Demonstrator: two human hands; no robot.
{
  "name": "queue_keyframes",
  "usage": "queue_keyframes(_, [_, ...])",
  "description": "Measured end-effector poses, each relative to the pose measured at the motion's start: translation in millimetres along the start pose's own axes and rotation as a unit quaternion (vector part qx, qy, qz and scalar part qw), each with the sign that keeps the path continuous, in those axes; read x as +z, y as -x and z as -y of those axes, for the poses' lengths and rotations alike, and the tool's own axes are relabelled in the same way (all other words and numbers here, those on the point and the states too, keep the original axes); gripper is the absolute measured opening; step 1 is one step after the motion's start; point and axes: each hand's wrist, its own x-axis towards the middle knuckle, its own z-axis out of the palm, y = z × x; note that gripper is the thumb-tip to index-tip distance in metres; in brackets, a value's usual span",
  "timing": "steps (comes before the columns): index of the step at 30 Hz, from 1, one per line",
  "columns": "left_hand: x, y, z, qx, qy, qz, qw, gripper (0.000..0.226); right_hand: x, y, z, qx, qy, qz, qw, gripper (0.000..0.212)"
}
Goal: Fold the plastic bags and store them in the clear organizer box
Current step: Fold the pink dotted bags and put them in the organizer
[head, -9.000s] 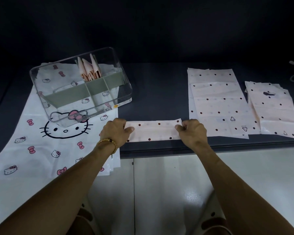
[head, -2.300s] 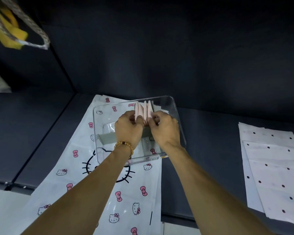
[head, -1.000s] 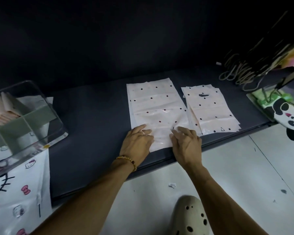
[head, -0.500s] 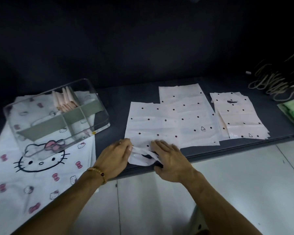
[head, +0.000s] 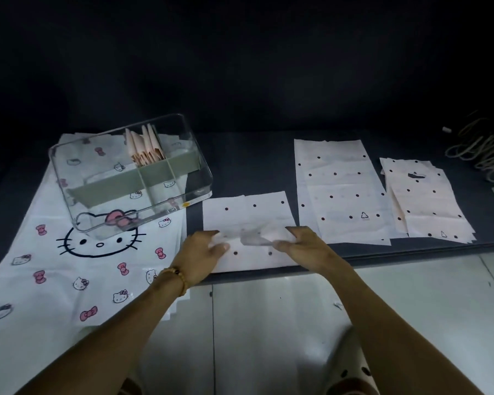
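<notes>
A pale pink dotted plastic bag [head: 246,209] lies flat on the dark shelf in front of me. My left hand [head: 203,252] and my right hand [head: 305,246] each pinch a lifted, blurred flap of it near its middle, thumbs facing each other. The clear organizer box [head: 203,166] stands to the left with grey dividers. Several folded pink bags [head: 144,146] stand upright in its back middle compartment. To the right lie two stacks of flat dotted bags: a larger stack [head: 340,189] and a smaller stack [head: 422,201].
A large white cartoon-cat bag [head: 69,266] lies under the box and hangs over the shelf's front edge. A bundle of cord [head: 485,149] sits at the far right. White floor tiles [head: 268,323] show below the shelf.
A folded bag went into the box and a fresh dotted bag was drawn off the larger stack. It has since slid left in front of me, and both hands now lift a flap of it.
</notes>
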Motion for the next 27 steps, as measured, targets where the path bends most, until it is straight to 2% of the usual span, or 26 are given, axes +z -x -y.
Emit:
queue_keyframes(2, [3.0, -4.1, 3.5, -0.019, 0.026, -0.053, 0.998, 0.030, 0.9, 1.6, -2.2, 0.017, -0.058, -0.023, 0.998, 0.022])
queue_keyframes(4, [3.8, -9.4, 5.2, -0.052, 0.044, -0.061, 0.996, 0.031, 3.0, 1.5, -7.5, 0.031, -0.111, -0.063, 0.991, 0.039])
queue_keyframes(5, [4.0, -12.3, 6.3, -0.070, 0.048, -0.060, 0.995, 0.031, 4.3, 1.4, -9.6, 0.034, -0.120, -0.088, 0.988, 0.040])
queue_keyframes(8, [2.1, -19.5, 8.0, -0.105, 0.057, -0.051, 0.992, 0.032, 6.8, -1.5, -12.0, 0.045, -0.048, -0.157, 0.985, 0.021])
queue_keyframes(10, [1.1, -23.5, 9.3, -0.115, 0.048, -0.058, 0.990, 0.032, 9.0, -5.5, -13.7, 0.043, 0.041, -0.185, 0.981, 0.025])
queue_keyframes(12, [1.2, -27.0, 9.4, -0.134, 0.022, -0.086, 0.987, 0.032, 13.8, -8.3, -12.3, 0.039, 0.076, -0.187, 0.979, 0.031])
queue_keyframes(16, [4.4, -33.0, 5.8, -0.144, -0.030, -0.115, 0.982, 0.022, 19.0, -15.4, -11.4, 0.058, 0.086, -0.200, 0.974, 0.038])
queue_keyframes(20, [2.4, -30.4, -0.1, -0.151, -0.101, -0.151, 0.972, 0.034, 17.0, -16.4, -9.0, 0.096, 0.059, -0.194, 0.974, 0.038])
queue_keyframes(22, [2.9, -22.5, -2.3, -0.097, -0.201, -0.202, 0.954, 0.043, 16.8, -16.4, -9.1, 0.107, 0.049, -0.190, 0.975, 0.039])
queue_keyframes(24, [8.7, -12.9, -1.2, 0.033, -0.304, -0.210, 0.929, 0.047, 16.8, -17.5, -9.6, 0.109, 0.045, -0.191, 0.974, 0.039])
queue_keyframes(26, [18.7, -4.8, 3.8, 0.152, -0.355, -0.119, 0.915, 0.046, 16.8, -18.4, -10.8, 0.107, 0.036, -0.193, 0.975, 0.039])
queue_keyframes(27, [24.4, -1.5, 8.9, 0.184, -0.361, -0.064, 0.912, 0.047, 17.1, -18.5, -11.5, 0.106, 0.033, -0.194, 0.975, 0.039])
